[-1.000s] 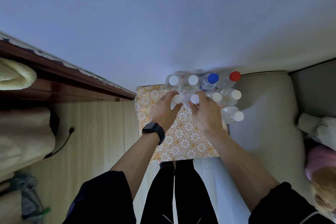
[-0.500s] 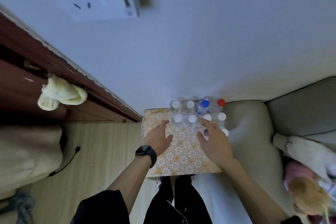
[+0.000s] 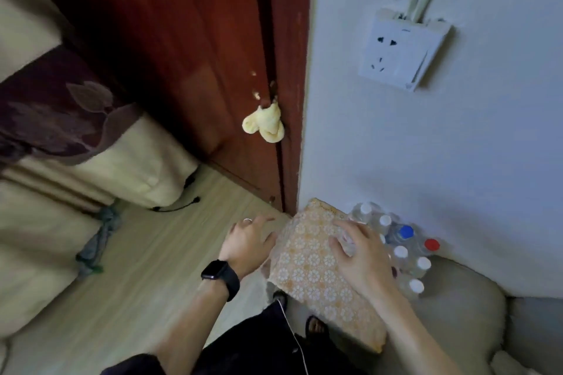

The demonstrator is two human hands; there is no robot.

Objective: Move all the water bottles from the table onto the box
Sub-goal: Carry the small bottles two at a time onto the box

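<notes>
A pale wall [image 3: 426,146] is filling the right of the head view, with a white socket [image 3: 402,50] on it, beside a dark red wooden door [image 3: 182,39] that is carrying a knotted yellow cloth [image 3: 265,125]. Light wood flooring [image 3: 146,253] is running below. The box [image 3: 316,271], covered in an orange flower pattern, is sitting in the corner against the wall. The water bottles [image 3: 399,253], clear plastic, mostly white-capped with one blue cap [image 3: 406,231] and one red cap [image 3: 431,244], are standing upright in a tight cluster along the box's far right side, caps pointing up. The left hand [image 3: 248,242], wearing a ring and a black watch [image 3: 221,274], is hanging released beside the box. The right hand [image 3: 359,250] is spreading open over the box, near the bottles, grasping nothing.
</notes>
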